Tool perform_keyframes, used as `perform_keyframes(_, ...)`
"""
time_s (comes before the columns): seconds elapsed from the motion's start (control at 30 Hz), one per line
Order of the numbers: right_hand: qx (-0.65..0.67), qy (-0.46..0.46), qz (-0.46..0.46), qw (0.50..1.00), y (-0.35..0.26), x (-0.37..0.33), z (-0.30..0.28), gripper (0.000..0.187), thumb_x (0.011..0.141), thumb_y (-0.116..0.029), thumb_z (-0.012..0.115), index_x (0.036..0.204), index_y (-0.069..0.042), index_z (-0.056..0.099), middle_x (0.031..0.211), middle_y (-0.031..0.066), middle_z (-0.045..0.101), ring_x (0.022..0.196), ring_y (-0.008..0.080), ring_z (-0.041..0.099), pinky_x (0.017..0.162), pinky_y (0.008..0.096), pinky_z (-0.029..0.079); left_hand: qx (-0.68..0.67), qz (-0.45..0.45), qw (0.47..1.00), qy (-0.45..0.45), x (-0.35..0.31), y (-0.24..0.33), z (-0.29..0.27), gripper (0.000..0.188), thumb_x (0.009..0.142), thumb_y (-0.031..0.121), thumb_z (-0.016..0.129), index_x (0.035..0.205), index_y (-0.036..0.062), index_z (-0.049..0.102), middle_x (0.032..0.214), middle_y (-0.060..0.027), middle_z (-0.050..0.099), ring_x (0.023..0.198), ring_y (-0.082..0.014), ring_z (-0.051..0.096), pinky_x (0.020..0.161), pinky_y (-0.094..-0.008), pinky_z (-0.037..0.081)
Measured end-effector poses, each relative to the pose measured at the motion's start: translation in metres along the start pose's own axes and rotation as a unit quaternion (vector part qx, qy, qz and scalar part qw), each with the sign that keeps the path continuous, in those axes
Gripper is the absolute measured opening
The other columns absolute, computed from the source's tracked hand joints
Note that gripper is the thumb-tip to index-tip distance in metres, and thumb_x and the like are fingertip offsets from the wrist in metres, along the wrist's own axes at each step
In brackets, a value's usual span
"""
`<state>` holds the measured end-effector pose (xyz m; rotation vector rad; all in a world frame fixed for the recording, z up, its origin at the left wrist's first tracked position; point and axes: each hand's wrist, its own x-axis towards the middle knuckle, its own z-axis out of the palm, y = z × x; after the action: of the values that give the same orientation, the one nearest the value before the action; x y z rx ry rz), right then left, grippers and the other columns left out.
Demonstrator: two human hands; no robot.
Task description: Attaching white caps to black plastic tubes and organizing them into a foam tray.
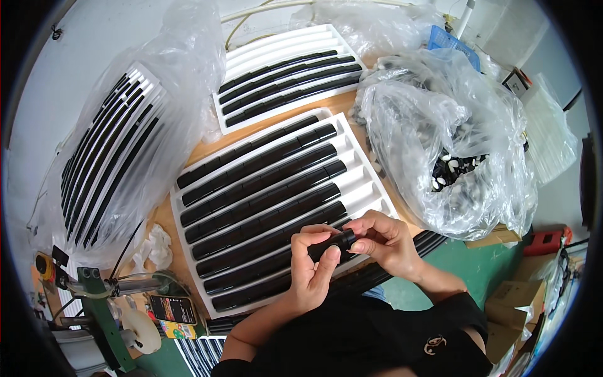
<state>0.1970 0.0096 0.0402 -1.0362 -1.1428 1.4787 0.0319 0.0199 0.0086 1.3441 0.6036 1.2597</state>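
Over the near right part of a white grooved tray (370, 171), I hold a short black cylindrical tube (331, 244) between my two hands. My left hand (309, 267) is wrapped round its body, thumb along the near side. The fingers of my right hand (391, 244) are pinched at the tube's right end; whether a small part sits between them is hidden. Rows of similar black tubes (267, 198) lie end to end in the tray's grooves, and the right ends of several grooves are bare white.
Behind stands another white tray (270, 47), partly filled. At left, a plastic-wrapped stack (113, 151) holds more black rows. A clear bag (440, 119) with small black and white parts sits at right. A green-framed device (103, 314) and a phone (173, 310) are at lower left.
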Motion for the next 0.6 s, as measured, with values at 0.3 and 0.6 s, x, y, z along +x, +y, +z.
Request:
perform_keyframes(0.3, -0.076, -0.006, -0.070, 0.995, 0.009, 0.006, 0.003, 0.029, 0.080, 0.004, 0.062, 0.108, 0.000, 0.059, 0.090, 0.0030, 0.054, 0.083, 0.0089, 0.056, 0.071, 0.0204, 0.047, 0.127, 0.030, 0.991, 0.000, 0.002, 0.002, -0.005, 0.022, 0.091, 0.005, 0.047, 0.109, 0.0037, 0.036, 0.105, -0.0125, 0.045, 0.073, -0.0078, 0.045, 0.064, -0.0219, 0.043)
perform_keyframes(0.6, -0.223, -0.065, -0.021, 0.972, 0.004, -0.015, -0.005, 0.039, 0.073, -0.009, 0.072, 0.108, -0.002, 0.057, 0.084, 0.0089, 0.062, 0.076, 0.0144, 0.063, 0.068, 0.0256, 0.051, -0.040, -0.158, 0.981, -0.101, -0.011, 0.013, -0.023, 0.021, 0.092, 0.007, 0.048, 0.109, 0.0042, 0.036, 0.107, -0.0147, 0.047, 0.075, -0.0097, 0.047, 0.068, -0.0244, 0.043)
